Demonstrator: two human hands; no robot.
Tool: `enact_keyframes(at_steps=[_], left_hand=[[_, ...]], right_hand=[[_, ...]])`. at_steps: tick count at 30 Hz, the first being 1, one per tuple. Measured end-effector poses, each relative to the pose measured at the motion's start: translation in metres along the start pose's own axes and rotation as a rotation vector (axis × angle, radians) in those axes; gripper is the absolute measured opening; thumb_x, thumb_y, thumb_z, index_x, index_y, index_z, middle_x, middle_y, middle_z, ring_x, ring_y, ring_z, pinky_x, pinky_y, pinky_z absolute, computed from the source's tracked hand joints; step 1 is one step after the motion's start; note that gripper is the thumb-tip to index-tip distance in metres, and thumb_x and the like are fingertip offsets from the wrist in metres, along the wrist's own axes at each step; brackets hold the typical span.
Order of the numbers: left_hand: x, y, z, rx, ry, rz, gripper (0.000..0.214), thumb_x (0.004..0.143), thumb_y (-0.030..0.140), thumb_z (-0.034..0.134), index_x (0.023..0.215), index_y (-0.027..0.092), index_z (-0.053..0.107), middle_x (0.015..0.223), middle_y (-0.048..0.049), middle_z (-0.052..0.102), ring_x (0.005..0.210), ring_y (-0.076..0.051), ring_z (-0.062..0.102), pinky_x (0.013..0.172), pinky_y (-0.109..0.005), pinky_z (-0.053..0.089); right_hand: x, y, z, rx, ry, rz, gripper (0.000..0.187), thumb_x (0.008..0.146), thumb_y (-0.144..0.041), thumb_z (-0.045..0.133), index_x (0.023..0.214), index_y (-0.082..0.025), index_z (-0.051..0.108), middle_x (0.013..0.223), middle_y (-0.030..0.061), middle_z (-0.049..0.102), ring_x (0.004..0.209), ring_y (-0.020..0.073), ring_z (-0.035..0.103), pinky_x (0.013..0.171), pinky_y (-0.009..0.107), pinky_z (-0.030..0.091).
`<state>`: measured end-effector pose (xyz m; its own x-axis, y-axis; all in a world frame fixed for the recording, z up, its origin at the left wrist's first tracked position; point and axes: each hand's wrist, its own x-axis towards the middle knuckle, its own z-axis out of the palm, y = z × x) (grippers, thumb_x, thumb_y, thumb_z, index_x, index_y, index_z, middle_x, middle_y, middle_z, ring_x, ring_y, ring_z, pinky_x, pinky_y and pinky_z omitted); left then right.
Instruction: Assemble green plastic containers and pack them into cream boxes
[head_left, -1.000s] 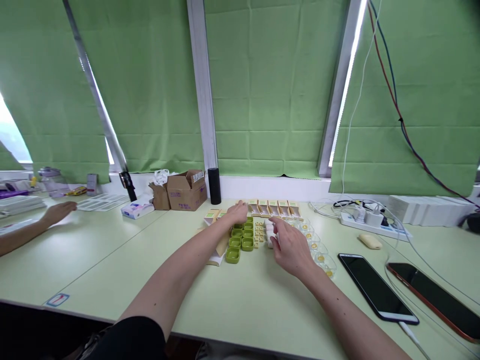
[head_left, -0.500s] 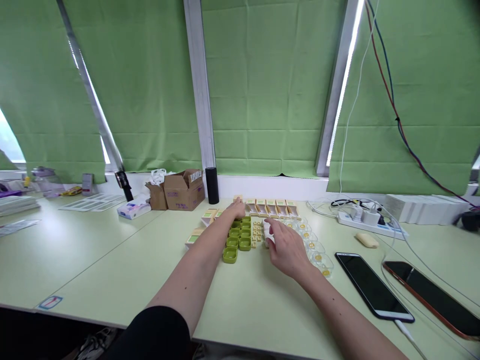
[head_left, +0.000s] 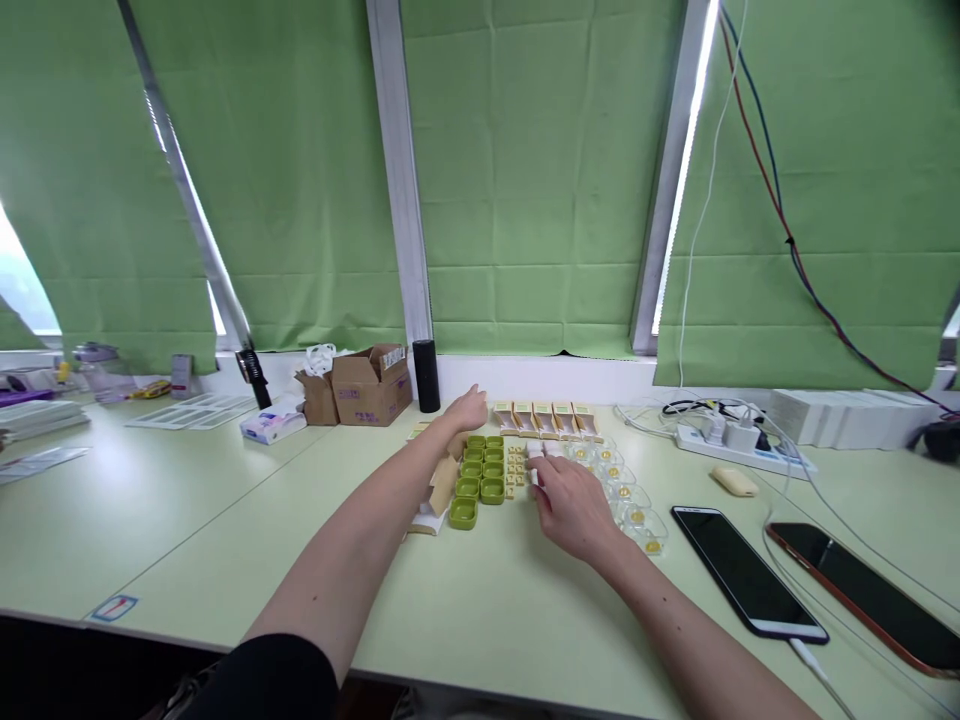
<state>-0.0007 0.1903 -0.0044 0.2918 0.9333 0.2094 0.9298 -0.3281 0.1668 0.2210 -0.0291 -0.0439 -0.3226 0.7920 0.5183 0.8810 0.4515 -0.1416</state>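
My left hand [head_left: 466, 408] reaches far across the pale green table [head_left: 225, 520] to the left end of a row of small tan boxes [head_left: 547, 419]; its fingers curl downward, and whether they hold anything is hidden. My right hand [head_left: 571, 503] lies curled over small white pieces [head_left: 535, 451] beside several small yellow parts [head_left: 515, 469]. Two columns of green square cups [head_left: 480, 475] sit between my hands. Clear dishes with gold pieces [head_left: 634, 498] run in a line to the right of my right hand.
Two phones [head_left: 746, 575] [head_left: 877, 600] lie at the right, with a power strip and cables [head_left: 731, 437] behind them. A black cylinder [head_left: 426, 375] and open cardboard boxes [head_left: 369, 384] stand by the window sill. Flat boxes [head_left: 439, 490] lie under my left forearm.
The other person's hand at the far left has left the view. My left hand shifted slightly left and back along the tan boxes. My right hand stayed over the white pieces.
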Motion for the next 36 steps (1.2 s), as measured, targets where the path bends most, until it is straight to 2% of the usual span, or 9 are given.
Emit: enact_keyframes(at_steps=[3, 6, 9, 13, 16, 19, 25, 30, 36], left_hand=[[-0.024, 0.008, -0.024, -0.071, 0.155, 0.03, 0.054, 0.094, 0.016, 0.045, 0.148, 0.017, 0.052, 0.152, -0.0107, 0.059, 0.139, -0.023, 0.058, 0.114, -0.033, 0.045], [-0.061, 0.021, -0.043, -0.131, 0.274, 0.055, 0.044, 0.1, 0.019, 0.038, 0.138, 0.02, 0.06, 0.126, -0.0076, 0.076, 0.117, -0.021, 0.07, 0.101, -0.032, 0.053], [-0.106, 0.03, -0.052, -0.249, 0.434, 0.125, 0.032, 0.101, 0.027, 0.043, 0.118, 0.022, 0.07, 0.101, -0.0029, 0.081, 0.091, -0.02, 0.073, 0.088, -0.032, 0.054], [-0.157, 0.033, -0.041, -0.231, 0.499, 0.189, 0.027, 0.1, 0.03, 0.049, 0.098, 0.021, 0.074, 0.087, -0.0025, 0.079, 0.08, -0.019, 0.07, 0.084, -0.032, 0.051], [-0.181, 0.029, -0.025, -0.176, 0.411, 0.223, 0.026, 0.1, 0.029, 0.05, 0.094, 0.021, 0.075, 0.084, -0.0034, 0.079, 0.079, -0.019, 0.069, 0.088, -0.035, 0.05], [-0.193, 0.025, -0.016, -0.103, 0.259, 0.258, 0.026, 0.098, 0.027, 0.052, 0.09, 0.022, 0.077, 0.084, -0.0032, 0.079, 0.077, -0.019, 0.068, 0.09, -0.036, 0.048], [-0.2, 0.028, -0.028, 0.052, -0.002, 0.297, 0.015, 0.088, 0.029, 0.065, 0.092, 0.027, 0.079, 0.07, -0.0003, 0.074, 0.075, -0.022, 0.064, 0.085, -0.036, 0.045], [-0.203, 0.028, -0.035, 0.12, -0.082, 0.292, 0.014, 0.081, 0.034, 0.074, 0.093, 0.027, 0.075, 0.073, -0.0005, 0.073, 0.08, -0.025, 0.064, 0.076, -0.033, 0.041], [-0.204, 0.025, -0.032, 0.135, -0.135, 0.272, 0.015, 0.075, 0.038, 0.079, 0.078, 0.026, 0.071, 0.071, -0.0008, 0.072, 0.083, -0.026, 0.065, 0.08, -0.033, 0.043]], right_hand=[[-0.002, -0.003, 0.005, -0.013, -0.045, -0.034, 0.016, 0.095, -0.015, 0.053, 0.1, -0.021, 0.066, 0.095, 0.0073, 0.074, 0.087, 0.0226, 0.065, 0.073, 0.032, 0.037], [-0.004, -0.009, 0.009, -0.011, -0.085, -0.075, 0.017, 0.094, -0.013, 0.053, 0.089, -0.021, 0.067, 0.087, 0.0063, 0.074, 0.079, 0.0206, 0.065, 0.07, 0.031, 0.034], [-0.006, -0.015, 0.011, 0.006, -0.112, -0.117, 0.017, 0.093, -0.012, 0.054, 0.087, -0.021, 0.067, 0.084, 0.0046, 0.074, 0.076, 0.019, 0.064, 0.069, 0.031, 0.033], [-0.009, -0.02, 0.014, 0.011, -0.141, -0.165, 0.016, 0.09, -0.012, 0.056, 0.085, -0.021, 0.068, 0.082, 0.0037, 0.074, 0.075, 0.0182, 0.064, 0.069, 0.03, 0.031], [-0.012, -0.022, 0.018, -0.002, -0.166, -0.193, 0.014, 0.088, -0.013, 0.057, 0.082, -0.02, 0.068, 0.08, 0.0042, 0.073, 0.074, 0.0182, 0.063, 0.068, 0.03, 0.03], [-0.013, -0.022, 0.02, 0.001, -0.184, -0.203, 0.012, 0.087, -0.014, 0.06, 0.08, -0.02, 0.068, 0.079, 0.0044, 0.072, 0.074, 0.0183, 0.062, 0.068, 0.03, 0.03], [-0.014, -0.02, 0.019, 0.053, -0.205, -0.189, 0.012, 0.087, -0.014, 0.061, 0.083, -0.021, 0.07, 0.081, 0.0036, 0.073, 0.076, 0.0184, 0.063, 0.071, 0.029, 0.033], [-0.013, -0.018, 0.019, 0.066, -0.203, -0.17, 0.011, 0.09, -0.019, 0.063, 0.085, -0.022, 0.072, 0.084, 0.0041, 0.074, 0.08, 0.0197, 0.065, 0.074, 0.03, 0.036], [-0.013, -0.017, 0.019, 0.079, -0.212, -0.155, 0.01, 0.091, -0.021, 0.064, 0.088, -0.022, 0.073, 0.086, 0.0046, 0.075, 0.083, 0.0203, 0.066, 0.076, 0.03, 0.039]])
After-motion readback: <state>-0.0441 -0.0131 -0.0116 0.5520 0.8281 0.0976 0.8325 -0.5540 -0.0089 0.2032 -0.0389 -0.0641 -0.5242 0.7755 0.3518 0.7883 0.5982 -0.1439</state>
